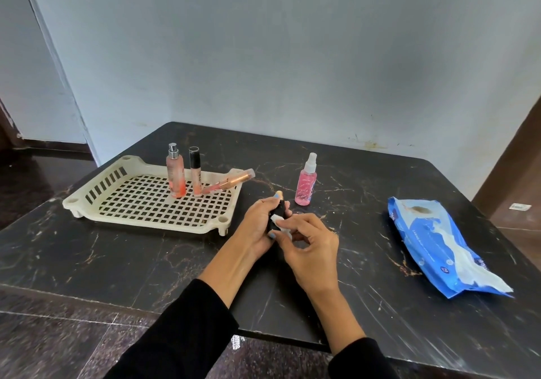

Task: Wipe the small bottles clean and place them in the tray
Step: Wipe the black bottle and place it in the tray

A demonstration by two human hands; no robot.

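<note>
On a black marble-patterned table (380,191) with pale veins, the left hand (257,226) curls around a small dark bottle (278,213), holding it tilted just above the tabletop; its peach-coloured end (278,194) pokes out past the fingers. The right hand (307,242) pinches a crumpled white wipe (278,222) between thumb and fingertips and presses it against the bottle's dark side. Both wrists come out of black sleeves (187,331).

To the left lies a cream plastic tray (87,200), rectangular with a square-grid lattice floor, slotted walls and round corner posts (it stands on short feet). Three things are in it near its far right corner: an upright cylindrical spray bottle of orange-pink liquid (175,173) with a silvery nozzle, an upright slim peach tube with a black cap (195,173) just beside it, and a slender rose-gold tube (231,181) lying tilted, its far end resting over the tray's rim.

A small clear spray bottle of pink liquid (306,185) with a white pump top stands upright on the table, just beyond the hands and outside the tray.

Well apart on the right lies a glossy blue soft pack of wet wipes (433,241), crinkled, with a white sheet trailing from its near end. Behind the table rises a plain grey-blue wall (263,41).
</note>
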